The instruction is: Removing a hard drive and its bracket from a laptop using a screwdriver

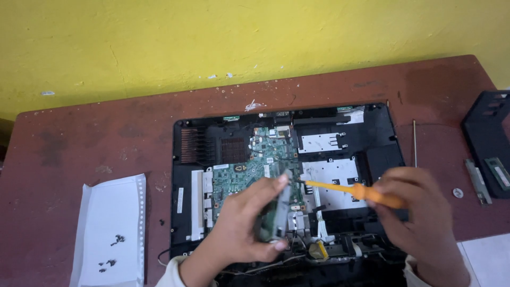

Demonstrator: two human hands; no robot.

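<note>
Left hand [241,226]: grip pinched on a small grey module [277,210], held on edge between thumb and fingertips, just above the green mainboard [249,165]. Module is tilted, lower end near the bottom edge of the chassis.

Right hand [419,212]: grip wrapped tight round the orange handle of a screwdriver [356,191]. Shaft is pointed left, tip seen right at the upper end of the module; actual contact cannot be confirmed from this view.

Outward: an opened black laptop chassis [281,180] is laid flat on the reddish-brown desk [106,133], with copper heatsink fins [212,146] at upper left and silver shielding plates at right. A white ribbon cable [319,220] and a yellow-taped piece are seen below the module. Small dark screws [111,250] are collected on a white paper sheet [111,228] at left. A thin metal rod [415,143], a black frame [486,135] and a memory stick [498,172] are lying at right.

Risks, as judged:
- Tip could slip off the module and land on the board; traces or parts could be gouged, since the shaft is angled low over it.
- Module is held by its edges only; a pry load could twist it out of the pinch.
- Ribbon cable could be strained if the module is lifted while attached; attachment cannot be told.
- Screws on loose paper could be scattered by a nudge from the left sleeve.
</note>
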